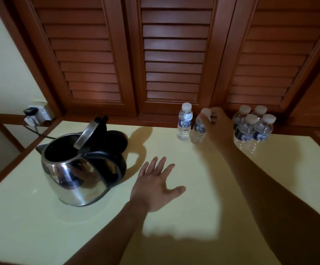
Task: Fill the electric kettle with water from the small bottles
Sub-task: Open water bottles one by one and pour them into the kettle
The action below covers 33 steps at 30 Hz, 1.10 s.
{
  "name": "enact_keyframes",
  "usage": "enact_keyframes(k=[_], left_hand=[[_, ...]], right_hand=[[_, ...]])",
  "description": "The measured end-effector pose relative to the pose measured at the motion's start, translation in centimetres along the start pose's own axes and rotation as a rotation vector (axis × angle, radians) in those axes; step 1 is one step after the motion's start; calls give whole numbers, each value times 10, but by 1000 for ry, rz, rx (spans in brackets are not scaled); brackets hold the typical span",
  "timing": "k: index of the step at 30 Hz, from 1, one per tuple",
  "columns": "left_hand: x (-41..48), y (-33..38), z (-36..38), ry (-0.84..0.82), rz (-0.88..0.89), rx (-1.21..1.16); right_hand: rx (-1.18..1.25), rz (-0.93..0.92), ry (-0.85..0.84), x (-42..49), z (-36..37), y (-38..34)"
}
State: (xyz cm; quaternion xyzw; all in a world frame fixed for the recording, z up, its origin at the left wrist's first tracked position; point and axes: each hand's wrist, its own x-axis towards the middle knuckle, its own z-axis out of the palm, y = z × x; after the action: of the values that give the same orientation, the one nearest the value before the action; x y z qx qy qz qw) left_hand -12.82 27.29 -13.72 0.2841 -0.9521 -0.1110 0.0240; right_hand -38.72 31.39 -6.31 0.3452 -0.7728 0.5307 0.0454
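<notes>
A steel electric kettle (75, 175) with a black handle stands on the pale table (193, 217), its lid tipped up and its mouth uncovered. My left hand (155, 186) hovers flat over the table just right of the kettle, fingers spread, holding nothing. Two small capped water bottles stand at the table's far edge. The left one (184, 123) stands alone. My right hand (218, 127) wraps its fingers around the neck and shoulder of the right one (198, 131), which still rests on the table. Several more capped bottles (252, 129) cluster to the right of that hand.
The kettle's black base (117, 139) lies behind it, its cord running to a wall socket (36, 113) at the far left. Louvred wooden doors (174, 54) rise behind the table. A wooden ledge borders the table's left side.
</notes>
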Motion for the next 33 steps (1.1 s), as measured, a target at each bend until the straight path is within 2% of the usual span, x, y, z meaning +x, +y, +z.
enact_keyframes(k=[7,11,13,18,28,33], left_hand=[[-4,2,-5,42,12,-69],[-25,6,-15,180,59,-386],[-43,9,-18,191,46,-558],[-86,-3,-15,361,-8,-759],[-160,-102,-25,478,-72,-775],[-188,-148,-38,467,-83,-704]], right_hand=[[-28,-49,-67,-71,-34,-25],[-14,-49,-169,-127,-49,-56],[30,-49,-231,-152,-50,-74],[106,-51,-380,-197,-36,-121],[196,-96,-593,-248,27,-198],[-55,-279,-534,-261,66,-237]])
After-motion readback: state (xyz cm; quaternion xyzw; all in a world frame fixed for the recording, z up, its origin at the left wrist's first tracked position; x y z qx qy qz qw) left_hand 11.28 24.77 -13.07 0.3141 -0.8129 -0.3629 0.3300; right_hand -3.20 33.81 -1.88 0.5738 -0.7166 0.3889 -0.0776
